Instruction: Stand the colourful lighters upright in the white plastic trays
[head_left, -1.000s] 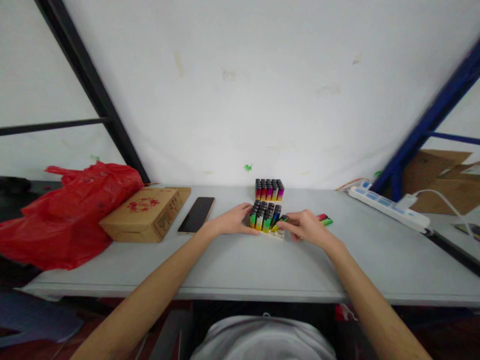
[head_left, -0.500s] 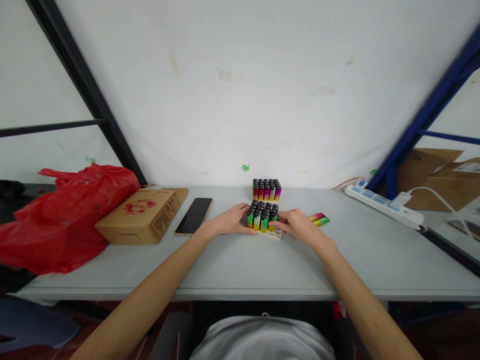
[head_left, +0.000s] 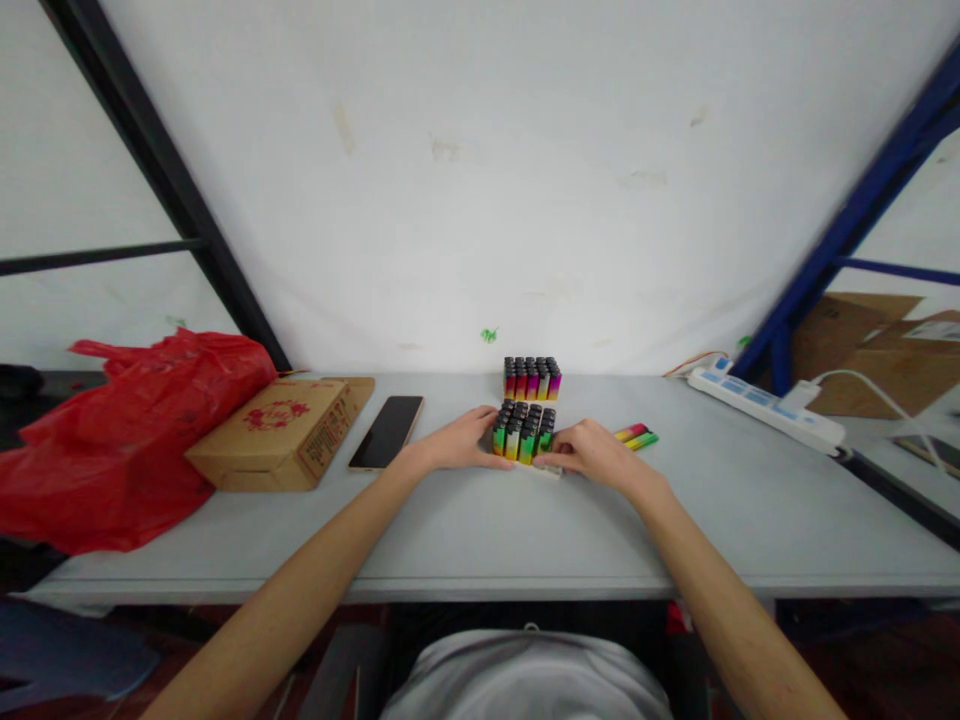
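Several upright lighters point(head_left: 526, 436) with black tops and green-yellow bodies stand in rows in a white tray point(head_left: 543, 470). My left hand point(head_left: 472, 438) clasps the tray's left side, thumb at the front corner and fingers behind. At the tray's right front, my right hand point(head_left: 581, 447) is closed with thumb and fingertips on a green lighter point(head_left: 545, 443) in the front row. Its lower part is hidden by the fingers. Two loose lighters point(head_left: 637, 436), one pink-yellow and one green, lie on the table just right of that hand.
Behind stands a second block of pink-yellow lighters point(head_left: 532, 382) near the wall. To the left are a phone point(head_left: 387, 432), a cardboard box point(head_left: 277, 432) and a red plastic bag point(head_left: 142, 430). A white power strip point(head_left: 765, 410) with a plugged-in charger lies at the right.
My right hand has shifted slightly left and lower against the tray, and the lighter at its fingertips now stands in line with the front row. My left hand stays at the tray.
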